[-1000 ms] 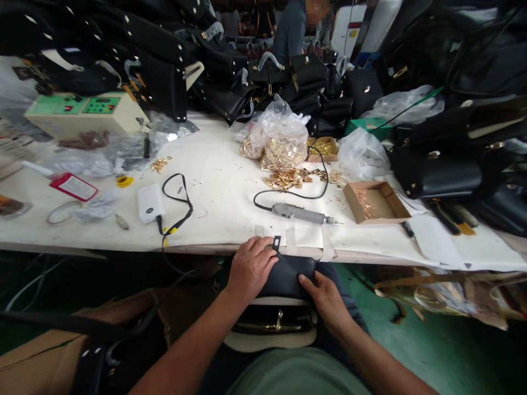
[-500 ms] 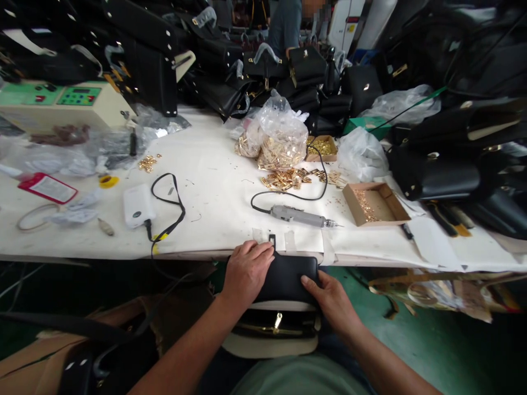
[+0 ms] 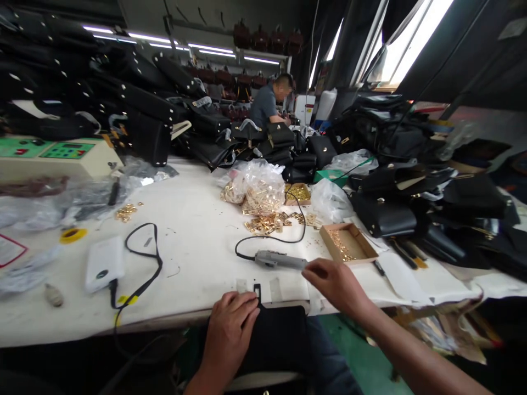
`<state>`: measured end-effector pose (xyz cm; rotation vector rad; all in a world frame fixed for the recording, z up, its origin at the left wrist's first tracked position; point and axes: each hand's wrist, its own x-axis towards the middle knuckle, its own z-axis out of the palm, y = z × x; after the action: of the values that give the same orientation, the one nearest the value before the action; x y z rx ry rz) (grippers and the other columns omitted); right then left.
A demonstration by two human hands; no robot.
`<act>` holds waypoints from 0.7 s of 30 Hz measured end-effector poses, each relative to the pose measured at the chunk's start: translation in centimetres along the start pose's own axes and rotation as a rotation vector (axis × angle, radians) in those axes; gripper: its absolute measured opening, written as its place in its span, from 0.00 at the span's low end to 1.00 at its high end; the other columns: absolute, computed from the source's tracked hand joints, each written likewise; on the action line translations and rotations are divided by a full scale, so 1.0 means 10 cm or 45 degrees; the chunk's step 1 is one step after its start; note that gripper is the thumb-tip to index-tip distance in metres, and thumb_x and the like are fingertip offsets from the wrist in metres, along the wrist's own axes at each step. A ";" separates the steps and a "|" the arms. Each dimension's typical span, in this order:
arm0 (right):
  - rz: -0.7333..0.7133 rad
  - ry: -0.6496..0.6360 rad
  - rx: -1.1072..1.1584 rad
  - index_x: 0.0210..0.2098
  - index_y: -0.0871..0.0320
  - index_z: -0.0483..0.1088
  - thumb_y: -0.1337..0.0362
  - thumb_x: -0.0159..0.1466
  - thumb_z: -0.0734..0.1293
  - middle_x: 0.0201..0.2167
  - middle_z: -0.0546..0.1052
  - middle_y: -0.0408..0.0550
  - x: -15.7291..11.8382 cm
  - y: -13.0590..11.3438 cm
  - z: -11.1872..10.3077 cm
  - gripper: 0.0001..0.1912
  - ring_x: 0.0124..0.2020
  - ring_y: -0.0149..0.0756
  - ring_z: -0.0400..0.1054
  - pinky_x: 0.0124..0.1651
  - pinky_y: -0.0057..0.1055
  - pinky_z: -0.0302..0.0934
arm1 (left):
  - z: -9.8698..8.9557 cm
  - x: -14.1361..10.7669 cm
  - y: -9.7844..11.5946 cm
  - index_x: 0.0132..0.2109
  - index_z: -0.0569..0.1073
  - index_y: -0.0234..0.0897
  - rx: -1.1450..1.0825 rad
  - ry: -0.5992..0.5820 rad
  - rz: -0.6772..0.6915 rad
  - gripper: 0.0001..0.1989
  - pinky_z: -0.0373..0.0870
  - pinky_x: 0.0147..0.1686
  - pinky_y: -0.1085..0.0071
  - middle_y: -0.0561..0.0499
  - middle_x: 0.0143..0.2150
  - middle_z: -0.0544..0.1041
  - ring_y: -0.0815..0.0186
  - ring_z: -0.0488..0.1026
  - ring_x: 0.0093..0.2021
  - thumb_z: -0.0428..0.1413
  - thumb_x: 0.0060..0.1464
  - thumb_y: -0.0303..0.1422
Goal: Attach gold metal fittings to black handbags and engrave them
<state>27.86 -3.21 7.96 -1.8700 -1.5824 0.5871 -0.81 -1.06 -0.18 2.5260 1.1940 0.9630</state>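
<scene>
My left hand (image 3: 230,329) rests over the near end of a black leather bag (image 3: 278,332), its fingers together and pressing it at the table's front edge. Just beyond the fingertips, a black tab with a rectangular slot (image 3: 257,291) lies on the white tabletop. My right hand (image 3: 337,282) hovers at the front end of a grey electric screwdriver (image 3: 280,259). Its fingers are curled together, hiding the bit; whether they touch the tool or pinch anything small is not visible. A cardboard tray (image 3: 362,247) with small gold screws (image 3: 341,245) stands just past that hand.
Gold metal fittings (image 3: 267,224) lie before a clear bag (image 3: 263,189) of more. A white power bank (image 3: 105,263) with a black cable is at left. Black handbags (image 3: 387,216) pile up behind and right. Another person (image 3: 263,104) works at the back.
My right hand has let go of the bag's right side and moved up over the table to the screwdriver's front end. My left hand stays on the bag. The view has tilted upward.
</scene>
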 end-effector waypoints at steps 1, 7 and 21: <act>-0.033 0.015 -0.036 0.33 0.52 0.81 0.53 0.64 0.68 0.29 0.81 0.45 0.22 -0.03 -0.04 0.12 0.31 0.41 0.73 0.35 0.33 0.59 | 0.00 0.02 0.01 0.47 0.82 0.45 -0.020 -0.006 -0.028 0.11 0.75 0.47 0.55 0.49 0.49 0.83 0.55 0.76 0.48 0.54 0.67 0.32; 0.018 -0.016 -0.263 0.45 0.53 0.82 0.59 0.64 0.68 0.39 0.84 0.49 1.34 0.01 0.20 0.13 0.40 0.42 0.75 0.41 0.32 0.61 | -0.03 0.11 0.06 0.40 0.84 0.45 -0.120 -0.053 -0.193 0.08 0.74 0.47 0.54 0.50 0.44 0.84 0.56 0.76 0.46 0.58 0.62 0.31; -0.146 0.127 -0.132 0.38 0.58 0.77 0.64 0.62 0.71 0.35 0.82 0.49 1.55 0.13 0.52 0.05 0.35 0.38 0.75 0.39 0.32 0.65 | 0.02 0.06 0.05 0.42 0.82 0.45 -0.146 -0.002 -0.284 0.05 0.72 0.49 0.52 0.49 0.47 0.82 0.53 0.76 0.49 0.63 0.59 0.30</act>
<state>28.08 12.73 4.14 -1.8381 -1.6694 0.3623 -0.11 -0.92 0.17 2.2486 1.3446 0.9445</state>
